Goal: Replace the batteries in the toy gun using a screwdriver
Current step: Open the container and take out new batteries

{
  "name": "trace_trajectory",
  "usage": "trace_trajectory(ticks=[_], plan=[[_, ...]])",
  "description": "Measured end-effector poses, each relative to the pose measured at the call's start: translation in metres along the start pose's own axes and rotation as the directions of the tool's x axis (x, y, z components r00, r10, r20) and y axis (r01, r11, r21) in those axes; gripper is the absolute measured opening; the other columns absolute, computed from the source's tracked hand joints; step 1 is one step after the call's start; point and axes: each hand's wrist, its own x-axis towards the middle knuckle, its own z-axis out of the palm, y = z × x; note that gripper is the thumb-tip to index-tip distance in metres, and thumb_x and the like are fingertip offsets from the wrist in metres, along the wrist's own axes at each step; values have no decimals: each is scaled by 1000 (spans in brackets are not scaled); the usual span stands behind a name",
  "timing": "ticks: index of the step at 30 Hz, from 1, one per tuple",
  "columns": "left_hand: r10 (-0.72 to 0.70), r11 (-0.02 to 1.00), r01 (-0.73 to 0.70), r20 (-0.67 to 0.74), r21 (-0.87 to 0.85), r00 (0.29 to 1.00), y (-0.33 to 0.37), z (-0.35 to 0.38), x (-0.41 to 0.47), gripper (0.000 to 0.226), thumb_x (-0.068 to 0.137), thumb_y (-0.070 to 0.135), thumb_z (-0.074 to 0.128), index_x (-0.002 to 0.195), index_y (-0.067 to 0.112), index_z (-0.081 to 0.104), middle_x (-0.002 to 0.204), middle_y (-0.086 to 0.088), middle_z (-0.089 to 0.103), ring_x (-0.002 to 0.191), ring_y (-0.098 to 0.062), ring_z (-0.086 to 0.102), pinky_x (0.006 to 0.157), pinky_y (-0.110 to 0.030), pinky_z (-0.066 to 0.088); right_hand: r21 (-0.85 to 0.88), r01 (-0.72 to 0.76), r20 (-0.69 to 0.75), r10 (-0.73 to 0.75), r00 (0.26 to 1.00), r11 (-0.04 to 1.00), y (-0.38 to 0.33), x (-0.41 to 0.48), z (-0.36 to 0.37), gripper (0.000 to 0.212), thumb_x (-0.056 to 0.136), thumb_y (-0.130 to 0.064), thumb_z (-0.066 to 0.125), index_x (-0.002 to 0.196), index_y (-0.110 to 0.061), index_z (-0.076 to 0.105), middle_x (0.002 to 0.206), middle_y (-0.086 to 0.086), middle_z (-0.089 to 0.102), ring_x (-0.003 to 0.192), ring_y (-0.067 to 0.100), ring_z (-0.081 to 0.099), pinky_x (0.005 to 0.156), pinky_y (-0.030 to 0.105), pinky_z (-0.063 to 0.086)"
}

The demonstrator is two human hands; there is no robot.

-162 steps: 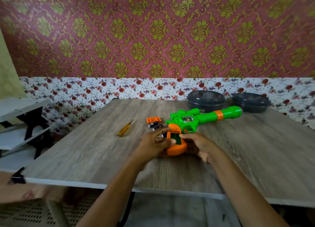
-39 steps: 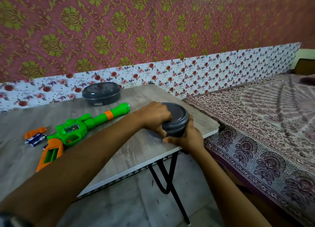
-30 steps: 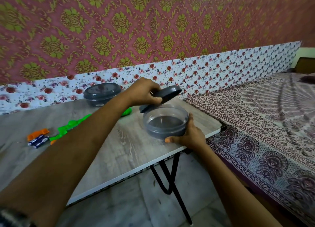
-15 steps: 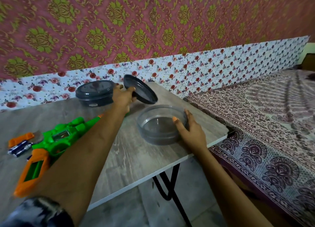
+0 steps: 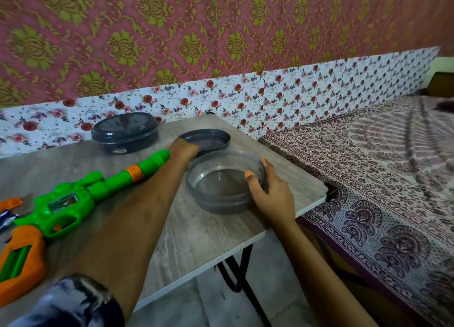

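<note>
The green and orange toy gun [image 5: 66, 204] lies on the wooden table [image 5: 196, 228], its battery bay in the orange grip uncovered. An orange cover [image 5: 9, 202] and loose batteries [image 5: 6, 220] lie at the left edge of view. An open grey round container [image 5: 221, 194] stands near the table's right corner and looks empty. My right hand [image 5: 270, 191] grips its rim, thumb inside. My left hand [image 5: 183, 151] holds the grey lid [image 5: 208, 139], which rests upside down on the table behind the container. No screwdriver is in view.
A second grey container [image 5: 125, 136] with its lid on stands at the back by the floral wall. The table's right edge and corner [image 5: 329, 195] are close to the open container. A patterned bed [image 5: 380, 179] lies right of the table.
My left hand has lowered the lid from the air onto the table behind the container. My right hand stays on the container's rim. The view has shifted slightly left.
</note>
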Motion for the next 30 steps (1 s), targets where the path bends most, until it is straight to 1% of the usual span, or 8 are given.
trace_trajectory(ticks=[3,7,11,15,17,20,26,30], plan=[[13,1000,-14,26,10,1000,2,-2,-8,37,81,18,69,110,-3,60,106,-22,64,101,-34,63,88,-40,52,12,7,-1,-7,1000,1000,-2,-2,-2,75,77,-62,31,143,-26,31,121,9,62,112,26,56,93,37,42],[-1,982,17,86,-189,996,0,-22,-8,58,67,20,75,116,-5,56,110,-21,64,99,-34,64,86,-43,55,6,-1,-4,1,1000,1000,-6,-5,-5,66,87,-57,38,143,-22,33,118,11,62,110,28,56,90,37,42],[63,977,-48,66,-208,996,1,-58,-49,32,80,15,69,107,-2,64,104,-18,63,90,-26,58,74,-33,47,54,6,-7,-6,1000,999,-10,-11,-8,66,87,-56,42,140,-17,37,123,12,61,113,29,56,92,38,42],[167,973,-155,54,-172,985,-20,-96,-92,13,78,18,68,86,8,66,81,-11,57,80,-20,52,71,-30,41,295,27,-56,-11,998,955,-17,-27,-17,72,82,-61,47,136,-12,44,136,10,51,125,27,47,104,43,39],[212,971,-208,28,-115,977,-35,-123,-107,24,71,27,66,87,9,69,86,-10,64,84,-21,56,75,-30,44,353,88,-133,-43,990,931,-26,-39,-18,68,83,-57,50,132,-10,48,133,11,53,121,26,50,102,42,42],[255,966,-257,-41,-36,966,-54,-161,-124,22,82,20,63,95,6,73,103,-11,70,100,-26,62,84,-32,47,411,190,-201,-115,973,892,-46,-52,-13,44,92,-30,53,129,-8,49,132,9,53,113,18,52,94,27,41],[185,982,-172,-204,80,961,-109,-257,-149,16,84,17,64,91,6,73,101,-16,71,99,-31,64,89,-39,51,554,303,-35,-342,939,775,-123,-88,57,35,94,-17,51,129,-14,50,129,-1,53,120,14,50,103,29,39],[82,996,-69,-286,57,955,-148,-310,-163,40,68,31,58,89,-1,69,100,-22,68,97,-32,62,86,-41,51,587,332,70,-455,888,738,-172,-111,108,43,85,-27,50,123,-9,55,121,2,59,112,13,55,95,17,41]])
